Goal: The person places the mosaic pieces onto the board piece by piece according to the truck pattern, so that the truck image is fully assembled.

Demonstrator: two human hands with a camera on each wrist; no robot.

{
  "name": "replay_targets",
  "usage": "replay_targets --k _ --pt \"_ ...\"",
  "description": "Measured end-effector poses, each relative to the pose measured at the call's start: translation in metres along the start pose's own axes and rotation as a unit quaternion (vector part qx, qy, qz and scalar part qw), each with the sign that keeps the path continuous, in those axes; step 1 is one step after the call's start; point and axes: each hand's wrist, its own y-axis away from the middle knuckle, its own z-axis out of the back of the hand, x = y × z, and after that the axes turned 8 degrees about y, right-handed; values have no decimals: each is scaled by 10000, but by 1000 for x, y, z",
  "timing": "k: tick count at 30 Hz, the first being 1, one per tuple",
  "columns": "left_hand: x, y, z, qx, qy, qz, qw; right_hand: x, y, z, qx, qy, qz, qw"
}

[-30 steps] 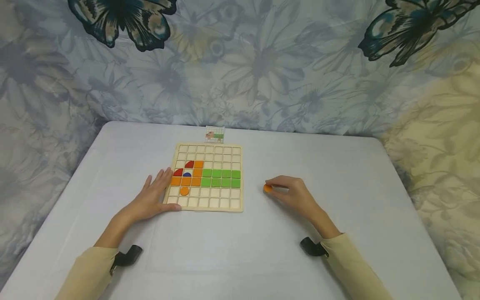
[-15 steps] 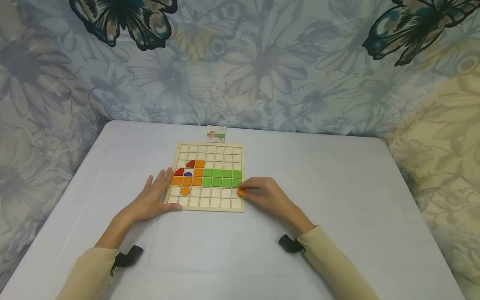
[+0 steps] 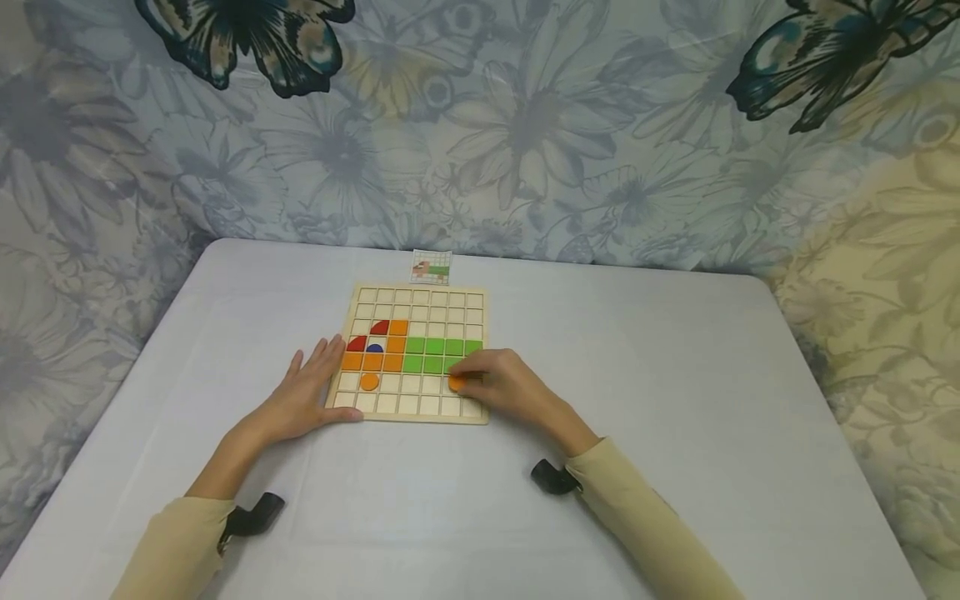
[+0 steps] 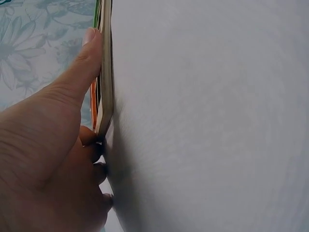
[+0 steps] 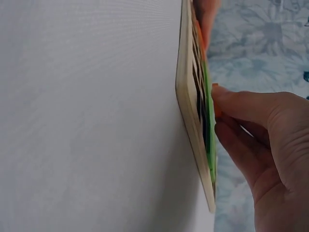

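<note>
A wooden grid board (image 3: pixel 420 406) lies flat on the table, holding orange squares (image 3: pixel 393 343), red quarter-round pieces (image 3: pixel 380 327), a blue half-round piece (image 3: pixel 375 348) and two rows of green squares (image 3: pixel 433 355). An orange round piece (image 3: pixel 369 382) sits in a cell below the orange row. My left hand (image 3: pixel 300 400) rests along the board's left edge, fingers straight, thumb on its near left corner. Over the board's right part, my right hand (image 3: pixel 504 383) pinches another orange round piece (image 3: pixel 455 383) between thumb and fingers, just below the green rows. The right wrist view shows that piece (image 5: pixel 217 104) close to the board's surface.
A small picture card (image 3: pixel 431 267) with a coloured grid pattern lies behind the board, at the far edge of the white table (image 3: pixel 637 350). A flowered cloth (image 3: pixel 525 125) hangs behind the table. Each wrist wears a black camera mount (image 3: pixel 553 477).
My right hand has moved left from the bare table to above the board, carrying the orange round piece. The left hand has stayed at the board's edge.
</note>
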Motion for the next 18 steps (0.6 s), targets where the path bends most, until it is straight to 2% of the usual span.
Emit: replay_targets --k 10,18 --pt "0 -2 -2 28 0 -61 10000 5 -3 -6 244 604 58 9979" --pt "-2 -2 -1 75 -64 -56 9999 6 1 0 145 769 98 9969"
